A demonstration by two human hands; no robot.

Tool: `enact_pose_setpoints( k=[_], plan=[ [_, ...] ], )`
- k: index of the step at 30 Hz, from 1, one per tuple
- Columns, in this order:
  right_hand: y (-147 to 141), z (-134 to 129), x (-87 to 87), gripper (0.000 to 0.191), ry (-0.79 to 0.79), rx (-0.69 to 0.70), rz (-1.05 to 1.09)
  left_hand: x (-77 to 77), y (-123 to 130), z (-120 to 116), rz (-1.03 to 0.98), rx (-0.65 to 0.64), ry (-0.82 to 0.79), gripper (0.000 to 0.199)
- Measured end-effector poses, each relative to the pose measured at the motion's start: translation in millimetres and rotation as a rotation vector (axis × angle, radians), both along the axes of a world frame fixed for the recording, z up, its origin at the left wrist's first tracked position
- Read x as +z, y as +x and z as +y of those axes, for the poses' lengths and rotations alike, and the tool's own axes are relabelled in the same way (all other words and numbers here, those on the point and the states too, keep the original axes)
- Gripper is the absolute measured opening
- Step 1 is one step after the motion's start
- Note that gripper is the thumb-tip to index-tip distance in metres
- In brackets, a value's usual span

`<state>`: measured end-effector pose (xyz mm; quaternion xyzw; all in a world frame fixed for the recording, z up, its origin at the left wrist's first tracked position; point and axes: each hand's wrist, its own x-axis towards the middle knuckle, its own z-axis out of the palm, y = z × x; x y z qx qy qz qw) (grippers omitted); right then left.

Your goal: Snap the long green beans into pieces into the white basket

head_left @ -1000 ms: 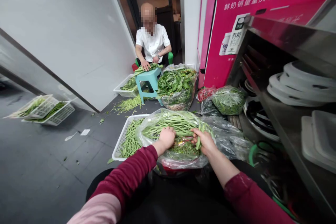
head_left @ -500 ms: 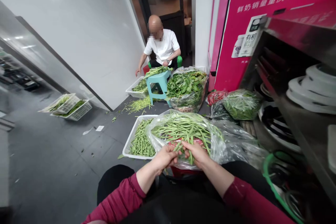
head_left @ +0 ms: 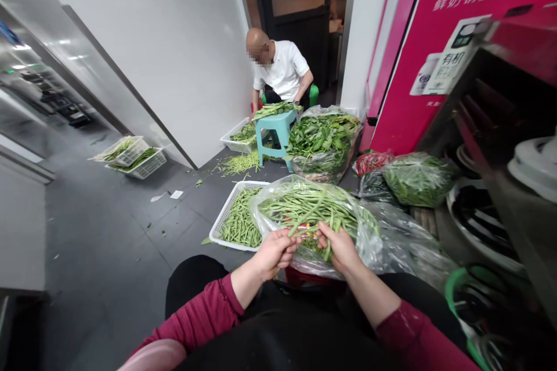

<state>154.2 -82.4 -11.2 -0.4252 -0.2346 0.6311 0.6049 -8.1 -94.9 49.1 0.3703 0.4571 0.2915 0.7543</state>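
Long green beans (head_left: 317,200) lie in a clear plastic bag (head_left: 369,243) in front of my knees, its mouth spread wide. My right hand (head_left: 339,246) is closed around several beans over the near side of the bag, and their ends stick out below the fingers. Left of it, my left hand (head_left: 276,252) is pinched shut at the end of a green bean that curves up over the bag. The inside of that palm is hidden. A white plastic basket (head_left: 216,226) of short bean pieces (head_left: 241,220) stands on the floor by the bag's left side.
Across from me a person (head_left: 282,69) in white sits behind a blue stool (head_left: 278,124) stacked with greens. A bag of leafy greens (head_left: 324,142) stands beside it. More bagged vegetables (head_left: 420,177) and a metal shelf (head_left: 496,156) are right; two baskets (head_left: 145,168) sit left.
My hands have moved slightly apart, the right still holding beans. The view has swung left. The person across has drawn the outstretched arm in behind the stool.
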Motion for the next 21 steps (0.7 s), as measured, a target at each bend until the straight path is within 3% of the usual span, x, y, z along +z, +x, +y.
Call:
enact_pose_setpoints(
  k=[5,10,14,18,21],
  plan=[
    [10.7,2.0,3.0,0.027,-0.066,0.027,0.094,5.5,1.9,8.1,-0.109,-0.017,0.134,0.02],
    [16.4,-5.8,15.1,0.026,0.068,0.365,-0.063,6.0,5.0,33.8,-0.089,0.076,0.184,0.04],
    [22.3,-12.6,19.3,0.024,0.118,0.535,-0.075,-4.5,13.0,42.9,-0.203,0.074,0.148,0.028],
    [26.4,-16.2,18.5,0.023,0.117,0.595,-0.041,-21.5,14.8,39.8,-0.358,-0.005,0.041,0.021],
    [26.9,-18.0,19.3,0.022,0.095,0.617,0.022,-28.8,9.5,44.5,-0.347,-0.055,-0.043,0.018]
  ],
)
